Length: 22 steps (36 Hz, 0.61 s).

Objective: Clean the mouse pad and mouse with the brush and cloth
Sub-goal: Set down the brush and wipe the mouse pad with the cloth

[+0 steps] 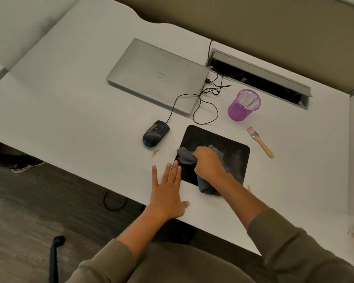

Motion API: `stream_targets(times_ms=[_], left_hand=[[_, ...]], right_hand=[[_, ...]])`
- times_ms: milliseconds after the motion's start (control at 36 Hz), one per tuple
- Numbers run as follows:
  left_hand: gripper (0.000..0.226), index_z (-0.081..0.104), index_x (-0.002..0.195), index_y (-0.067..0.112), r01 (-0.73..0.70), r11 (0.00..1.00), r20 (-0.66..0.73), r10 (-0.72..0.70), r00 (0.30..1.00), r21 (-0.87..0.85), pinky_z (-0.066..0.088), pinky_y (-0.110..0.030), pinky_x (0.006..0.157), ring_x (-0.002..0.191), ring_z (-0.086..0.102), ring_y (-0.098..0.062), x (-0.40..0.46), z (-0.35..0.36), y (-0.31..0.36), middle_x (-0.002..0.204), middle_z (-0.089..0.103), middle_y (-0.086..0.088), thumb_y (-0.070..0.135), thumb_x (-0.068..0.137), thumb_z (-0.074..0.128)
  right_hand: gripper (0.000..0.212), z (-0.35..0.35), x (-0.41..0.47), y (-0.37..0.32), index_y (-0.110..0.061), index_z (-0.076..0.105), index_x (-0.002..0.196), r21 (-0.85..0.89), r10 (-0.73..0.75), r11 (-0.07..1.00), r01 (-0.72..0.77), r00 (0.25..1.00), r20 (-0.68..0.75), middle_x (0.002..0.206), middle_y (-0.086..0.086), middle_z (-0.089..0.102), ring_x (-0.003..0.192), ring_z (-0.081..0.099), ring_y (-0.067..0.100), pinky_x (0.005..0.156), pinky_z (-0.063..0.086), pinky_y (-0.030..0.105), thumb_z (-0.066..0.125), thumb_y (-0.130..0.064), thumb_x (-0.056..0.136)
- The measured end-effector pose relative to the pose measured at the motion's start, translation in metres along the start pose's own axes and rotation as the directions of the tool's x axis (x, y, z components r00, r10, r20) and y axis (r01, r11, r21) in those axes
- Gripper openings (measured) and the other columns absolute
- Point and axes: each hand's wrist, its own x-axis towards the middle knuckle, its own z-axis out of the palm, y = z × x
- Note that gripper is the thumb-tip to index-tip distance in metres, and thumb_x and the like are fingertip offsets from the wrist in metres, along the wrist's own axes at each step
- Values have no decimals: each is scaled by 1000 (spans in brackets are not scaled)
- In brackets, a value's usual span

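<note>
Cloth [185, 156] bunched in right hand [207, 163] on mouse pad [233, 152] | left hand [167, 194] flat, fingers on pad edge

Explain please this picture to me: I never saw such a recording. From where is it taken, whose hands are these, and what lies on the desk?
There is no machine here. A person wears a camera on the head, so you look down at their own two hands. The right hand grips a grey cloth and presses it on the black mouse pad. The left hand lies flat, fingers straight, on the white desk at the pad's edge. Off the pad, to its left, sits a dusty wired mouse. To the right lies a small brush, untouched. Further back are a closed laptop and a purple mesh cup.
</note>
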Motion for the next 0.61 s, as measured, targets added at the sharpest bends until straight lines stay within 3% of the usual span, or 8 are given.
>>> stream_targets(times_ms=[56,111,167,222,333,472,556,611], left_hand=[[118,-30,161,10,-4,1000,14,4,1000,-8,-24,-75,114,155,-35,-35,0,-2,-1,166,-41,-13,84,92,31],[118,-30,160,11,-13,1000,16,13,1000,-23,-24,-74,114,155,-36,-35,-1,-2,-1,166,-42,-13,85,91,31],[119,-30,161,11,-18,1000,12,18,1000,-20,-25,-74,114,155,-36,-35,0,-3,-2,165,-44,-12,85,91,31],[119,-30,161,11,-15,1000,15,15,1000,-21,-25,-74,114,155,-35,-34,0,-3,-2,165,-44,-12,85,91,32],[121,-31,160,11,-13,1000,29,14,999,-16,-26,-73,114,155,-35,-34,-1,-5,-1,165,-43,-11,85,91,35],[121,-31,160,10,-12,1000,59,13,998,-10,-26,-74,114,154,-37,-34,-1,-10,1,165,-43,-13,85,91,35],[122,-30,160,10,-10,1000,68,9,998,4,-24,-74,114,154,-38,-35,-1,-11,1,164,-44,-13,85,91,36],[122,-30,160,10,-17,1000,80,17,997,-1,-24,-74,114,153,-38,-34,-2,-12,0,164,-44,-13,85,91,36]], right_hand=[[12,2,-7,4,-29,66,96,65,-23,998,26,999,-41,113,2,68,95,62,24,80,48,34,74,-29,87],[17,-6,-10,16,-26,61,76,192,-10,981,35,991,-130,97,5,69,82,63,25,73,50,34,72,-17,85],[18,-22,-13,26,-20,61,75,381,84,923,46,945,-317,92,7,66,83,64,28,72,51,34,71,-8,83],[11,-35,-12,29,-13,67,89,463,168,885,48,895,-414,96,9,66,92,66,31,80,56,37,73,-5,85],[34,-33,-9,16,-10,67,125,333,143,943,-27,933,-329,130,11,62,120,60,31,100,47,34,72,-10,92],[42,-13,-19,5,-16,61,136,145,60,989,-37,985,-162,137,8,57,128,55,27,106,45,34,72,-23,96],[26,-10,-31,0,-25,66,119,108,78,992,-70,994,-72,124,4,63,120,60,28,101,52,40,71,-32,94],[4,-14,-33,7,-23,66,90,216,78,975,-43,985,-152,103,5,67,104,67,30,84,57,39,70,-22,90]])
